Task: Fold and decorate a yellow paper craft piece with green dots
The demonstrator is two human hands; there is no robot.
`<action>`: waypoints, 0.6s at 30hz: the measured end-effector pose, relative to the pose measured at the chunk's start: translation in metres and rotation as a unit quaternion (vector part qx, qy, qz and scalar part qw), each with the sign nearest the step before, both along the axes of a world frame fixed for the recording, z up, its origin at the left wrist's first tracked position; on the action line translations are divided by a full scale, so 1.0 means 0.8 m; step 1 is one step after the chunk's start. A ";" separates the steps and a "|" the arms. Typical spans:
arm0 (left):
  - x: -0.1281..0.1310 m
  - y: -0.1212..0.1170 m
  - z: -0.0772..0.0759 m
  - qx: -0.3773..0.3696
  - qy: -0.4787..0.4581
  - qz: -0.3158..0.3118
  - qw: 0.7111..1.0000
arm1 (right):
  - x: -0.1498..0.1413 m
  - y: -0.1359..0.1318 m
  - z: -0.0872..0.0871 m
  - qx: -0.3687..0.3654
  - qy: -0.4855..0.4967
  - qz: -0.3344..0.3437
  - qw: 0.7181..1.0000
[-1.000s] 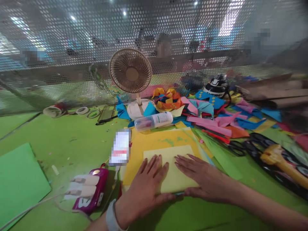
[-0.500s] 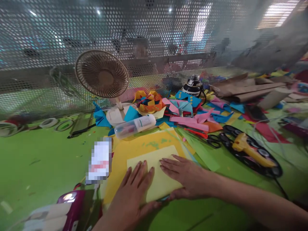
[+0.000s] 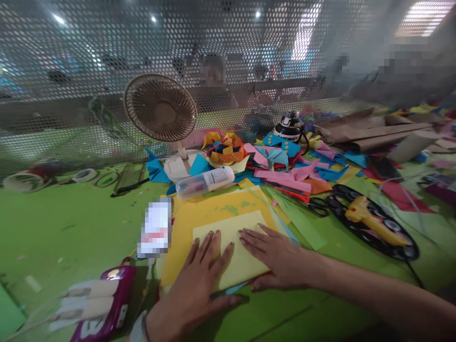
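A pale yellow sheet of paper [image 3: 233,228], seemingly folded, lies on a larger orange-yellow sheet [image 3: 185,213] with green smudges near its top. My left hand [image 3: 203,280] rests flat on the left part of the pale sheet, fingers spread and thumb pointing right. On its right part lies my right hand [image 3: 276,259], palm down with fingers stretched out to the left. Neither hand grasps anything. A strip of light blue paper [image 3: 237,288] peeks out below the pale sheet's near edge.
Behind the sheets lie a clear plastic bottle [image 3: 204,183], a desk fan [image 3: 162,111] and folded coloured papers [image 3: 285,175]. Scissors [image 3: 318,206] and a yellow glue gun [image 3: 375,221] on a black tray are at right. A phone [image 3: 155,228] and a purple power strip [image 3: 119,294] lie left.
The whole view has shifted slightly, so things appear a little further right. My left thumb has moved off the paper's near edge, away from my right thumb. Both hands stay flat on the pale sheet.
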State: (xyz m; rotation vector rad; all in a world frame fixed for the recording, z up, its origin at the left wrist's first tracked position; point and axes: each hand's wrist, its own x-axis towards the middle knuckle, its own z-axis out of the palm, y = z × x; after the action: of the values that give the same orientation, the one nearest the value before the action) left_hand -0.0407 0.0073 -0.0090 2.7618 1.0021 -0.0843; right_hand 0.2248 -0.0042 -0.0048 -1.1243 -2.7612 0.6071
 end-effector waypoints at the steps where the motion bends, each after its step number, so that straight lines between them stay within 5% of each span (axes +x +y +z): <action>1: 0.000 -0.001 0.003 -0.005 0.001 -0.001 1.000 | 0.000 -0.001 0.001 0.000 -0.002 0.000 1.000; 18: 0.005 -0.014 0.015 -0.012 -0.003 0.018 1.000 | 0.011 0.000 -0.015 0.047 0.006 0.041 0.998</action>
State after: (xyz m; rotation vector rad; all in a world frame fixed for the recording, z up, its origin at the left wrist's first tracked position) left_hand -0.0367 -0.0038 0.0032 2.7195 1.0421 -0.0810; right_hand 0.2338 -0.0041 -0.0165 -0.9903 -2.8052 0.4847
